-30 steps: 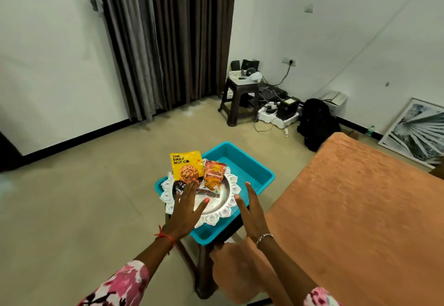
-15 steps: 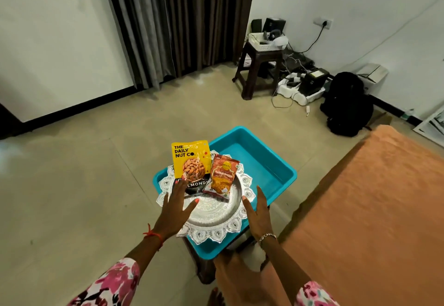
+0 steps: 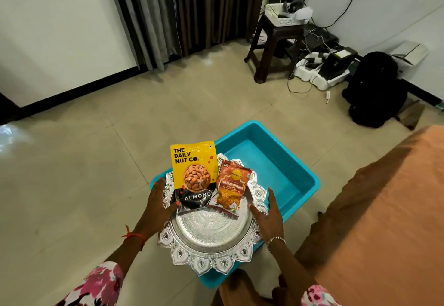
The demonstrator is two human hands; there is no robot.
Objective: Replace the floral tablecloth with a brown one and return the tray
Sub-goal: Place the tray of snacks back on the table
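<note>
The silver tray (image 3: 211, 231) sits across the near end of the blue tub (image 3: 271, 173), its scalloped rim overhanging the tub's near edge; an almond pouch (image 3: 193, 168) and an orange snack packet (image 3: 231, 188) lie on the part of the tray towards the tub's open far end. Our left hand (image 3: 158, 206) rests on the tray's left rim and our right hand (image 3: 269, 219) on its right rim; the fingers (image 3: 158, 188) of both lie straight along the metal, thumbs inward, touching rather than clasping.

We judge the tray to be stiff, thin embossed metal, not heavy, with a slick polished dish; the packets are light and loose and would likely slide if it tips. The hold belongs at these two opposite rim points, fingers hooked under the scallops, thumbs on top, tray kept level.

The brown tablecloth (image 3: 384, 209) already covers the table just right of the tub; it looks soft and may ruck under a dragged tray, so setting down from above seems wiser. Around the tub is tiled floor (image 3: 72, 173); well beyond it are a dark curtain (image 3: 182, 10), a stool (image 3: 276, 41) and a black backpack (image 3: 374, 89).
</note>
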